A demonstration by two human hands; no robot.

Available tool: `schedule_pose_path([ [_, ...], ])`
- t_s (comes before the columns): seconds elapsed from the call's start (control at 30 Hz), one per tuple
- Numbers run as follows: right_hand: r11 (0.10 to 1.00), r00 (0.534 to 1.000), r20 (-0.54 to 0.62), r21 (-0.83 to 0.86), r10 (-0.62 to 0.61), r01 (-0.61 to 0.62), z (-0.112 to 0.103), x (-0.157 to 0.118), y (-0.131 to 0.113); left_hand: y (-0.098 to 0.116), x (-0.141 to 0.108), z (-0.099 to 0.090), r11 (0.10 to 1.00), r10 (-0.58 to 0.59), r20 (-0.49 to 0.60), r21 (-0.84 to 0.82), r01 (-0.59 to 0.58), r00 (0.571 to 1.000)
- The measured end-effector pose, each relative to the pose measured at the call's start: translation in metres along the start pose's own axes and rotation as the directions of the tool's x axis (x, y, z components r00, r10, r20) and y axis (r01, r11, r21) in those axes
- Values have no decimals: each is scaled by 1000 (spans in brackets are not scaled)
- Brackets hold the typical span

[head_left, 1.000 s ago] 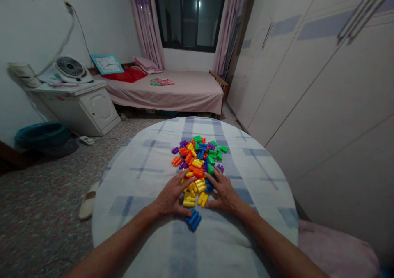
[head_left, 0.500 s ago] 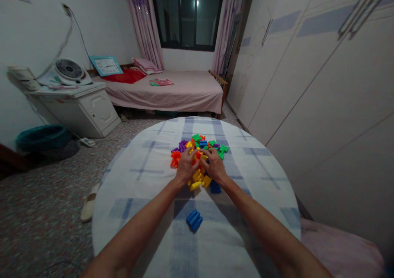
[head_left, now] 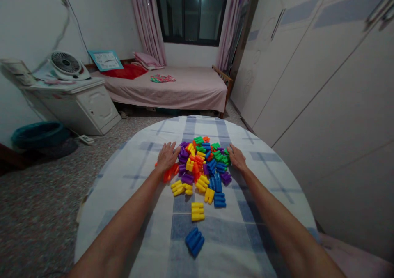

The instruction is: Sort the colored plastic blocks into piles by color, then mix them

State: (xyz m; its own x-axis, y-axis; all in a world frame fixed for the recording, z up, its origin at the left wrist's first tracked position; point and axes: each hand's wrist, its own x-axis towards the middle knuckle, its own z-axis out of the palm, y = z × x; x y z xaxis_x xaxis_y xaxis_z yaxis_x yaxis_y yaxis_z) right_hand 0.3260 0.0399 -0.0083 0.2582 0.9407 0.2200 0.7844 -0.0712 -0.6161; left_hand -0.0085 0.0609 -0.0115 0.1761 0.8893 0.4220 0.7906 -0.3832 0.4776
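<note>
Head view: our left hand (head_left: 168, 157) and right hand (head_left: 237, 157) lie open, gripping nothing, at either edge of the plastic blocks (head_left: 200, 167), center frame on the tablecloth (head_left: 221, 245).

a: how far do the left arm (head_left: 117, 224) and the right arm (head_left: 286, 228) go?
b: i can't tell. the bottom of the picture cuts them off.
a: what is under the pile of plastic blocks (head_left: 197, 167)?
b: the top blocks hide that.
a: what does the blue board (head_left: 105, 60) say?
b: it is too small to read.
</note>
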Motion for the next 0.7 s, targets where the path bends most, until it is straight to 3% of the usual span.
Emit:
schedule_pose_path([
  [0.13, 988, 989, 98, 120, -114, 102, 20, 10, -19, 26, 23, 14, 980, -109, 186, -147, 137, 976],
  [0.33, 890, 925, 202, 397, -322, 223, 15, 3, -66, 73, 29, 11, 836, -45, 262, -518, 180, 964],
  [0.47, 829, 890, 117, 433, -442, 355, 0, -30, -79, 92, 5, -6, 809, -32, 187, -572, 136, 982],
  [0.57, 780, 839, 56, 406, -542, 476, -10, -62, -83, 102, -23, -22, 834, 87, 120, -551, -6, 989],
  [0.7, 741, 771, 64, 335, -634, 582, -27, -108, -80, 105, -70, -44, 855, 239, 69, -488, -176, 969],
])
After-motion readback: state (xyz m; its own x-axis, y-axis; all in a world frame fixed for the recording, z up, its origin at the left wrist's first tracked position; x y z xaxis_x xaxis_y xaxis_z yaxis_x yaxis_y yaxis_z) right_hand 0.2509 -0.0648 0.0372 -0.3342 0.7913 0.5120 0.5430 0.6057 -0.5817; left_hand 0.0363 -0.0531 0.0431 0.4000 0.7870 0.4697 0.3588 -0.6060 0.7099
